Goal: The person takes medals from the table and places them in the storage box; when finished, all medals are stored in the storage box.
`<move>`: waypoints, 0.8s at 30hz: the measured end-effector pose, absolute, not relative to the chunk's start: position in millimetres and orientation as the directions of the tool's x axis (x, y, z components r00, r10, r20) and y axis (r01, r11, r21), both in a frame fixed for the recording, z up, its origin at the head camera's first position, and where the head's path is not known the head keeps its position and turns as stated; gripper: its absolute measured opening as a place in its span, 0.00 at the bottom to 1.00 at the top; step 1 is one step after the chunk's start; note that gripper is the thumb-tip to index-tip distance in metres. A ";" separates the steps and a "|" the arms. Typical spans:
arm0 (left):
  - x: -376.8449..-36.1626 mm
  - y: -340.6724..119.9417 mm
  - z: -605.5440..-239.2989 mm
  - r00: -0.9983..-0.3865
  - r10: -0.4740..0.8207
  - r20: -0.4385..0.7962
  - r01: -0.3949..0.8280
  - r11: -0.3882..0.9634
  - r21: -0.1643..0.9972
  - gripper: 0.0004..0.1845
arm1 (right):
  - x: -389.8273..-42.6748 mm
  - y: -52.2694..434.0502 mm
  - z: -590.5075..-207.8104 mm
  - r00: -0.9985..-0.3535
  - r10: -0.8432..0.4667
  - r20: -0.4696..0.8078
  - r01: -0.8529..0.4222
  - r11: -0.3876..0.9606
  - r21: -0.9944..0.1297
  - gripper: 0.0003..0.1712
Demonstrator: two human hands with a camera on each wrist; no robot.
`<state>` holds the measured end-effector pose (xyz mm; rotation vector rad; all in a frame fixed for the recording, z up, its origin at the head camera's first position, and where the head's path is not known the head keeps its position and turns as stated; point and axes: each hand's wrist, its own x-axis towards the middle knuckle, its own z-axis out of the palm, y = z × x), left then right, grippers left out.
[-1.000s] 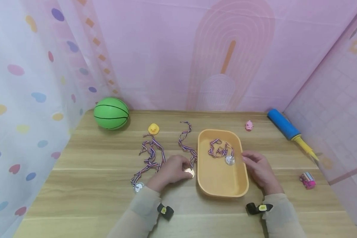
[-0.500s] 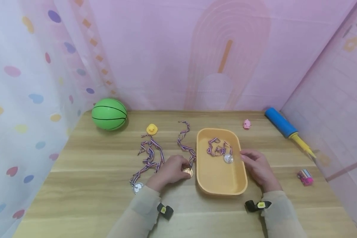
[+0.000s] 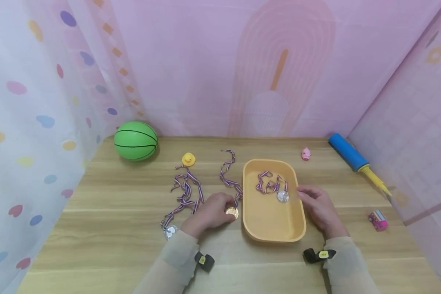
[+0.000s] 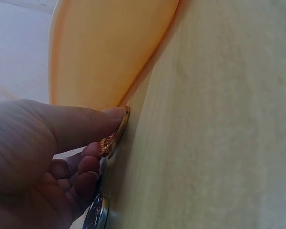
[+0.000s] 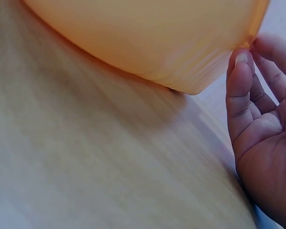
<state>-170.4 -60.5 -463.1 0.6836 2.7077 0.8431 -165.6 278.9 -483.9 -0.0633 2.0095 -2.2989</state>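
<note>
My left hand (image 3: 214, 210) pinches the edge of a gold medal (image 3: 232, 212) just left of a yellow plastic basin (image 3: 274, 236). In the left wrist view, the thumb lies against the gold medal (image 4: 120, 132), which tilts close over the table. Its striped ribbon (image 3: 226, 175) trails away toward the back. Inside the basin lies a silver medal (image 3: 283, 197) with its ribbon bunched beside it. My right hand (image 3: 321, 210) touches the basin's right rim with its fingertips, fingers loosely bent. Left of my left hand is another silver medal (image 3: 170, 231) with tangled striped ribbons (image 3: 185, 196).
A green ball (image 3: 136, 141) and a yellow rubber duck (image 3: 188, 159) stand at the back left. Toward the right are a pink pig toy (image 3: 306, 154), a blue hand pump (image 3: 349, 152) and a small pink toy vehicle (image 3: 378, 220). Curtains (image 3: 191, 69) border the wooden table (image 3: 110, 253).
The view has shifted slightly. The gold medal has tilted a little in my left fingers; both hands and the basin stay in place.
</note>
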 end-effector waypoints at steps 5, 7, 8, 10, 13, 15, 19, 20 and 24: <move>-170.1 -61.0 -458.5 -0.863 0.500 -0.069 0.377 0.729 0.571 0.15 | -167.1 278.4 -482.2 -0.996 -0.086 -0.030 0.038 -0.102 -0.994 0.08; -169.9 -60.9 -457.4 -0.865 0.496 -0.079 0.366 0.731 0.576 0.14 | -167.2 278.4 -482.2 -0.996 -0.088 -0.031 0.039 -0.100 -0.994 0.08; -170.1 -60.8 -457.1 -0.865 0.494 -0.082 0.361 0.728 0.583 0.13 | -166.9 278.4 -482.2 -0.995 -0.091 -0.033 0.042 -0.099 -0.994 0.08; -170.5 -60.6 -457.0 -0.867 0.491 -0.085 0.350 0.722 0.597 0.11 | -166.6 278.9 -482.5 -0.996 -0.088 -0.033 0.042 -0.107 -0.993 0.08; -171.2 -60.7 -457.5 -0.873 0.481 -0.076 0.344 0.719 0.604 0.09 | -166.3 279.2 -482.2 -0.996 -0.082 -0.025 0.035 -0.119 -0.992 0.08; -171.5 -61.3 -458.5 -0.880 0.471 -0.070 0.337 0.719 0.607 0.09 | -166.3 279.5 -482.4 -0.996 -0.085 -0.016 0.028 -0.137 -0.990 0.08; -171.9 -63.5 -459.2 -0.887 0.460 -0.048 0.331 0.704 0.628 0.10 | -166.0 279.6 -483.0 -0.995 -0.095 -0.004 0.020 -0.176 -0.984 0.09; -172.0 -64.0 -459.5 -0.887 0.460 -0.042 0.332 0.697 0.636 0.10 | -166.0 279.7 -483.3 -0.995 -0.096 -0.003 0.020 -0.180 -0.984 0.09; -172.4 -66.0 -460.4 -0.892 0.452 -0.026 0.329 0.687 0.647 0.09 | -165.5 279.8 -483.4 -0.995 -0.095 -0.008 0.023 -0.165 -0.986 0.09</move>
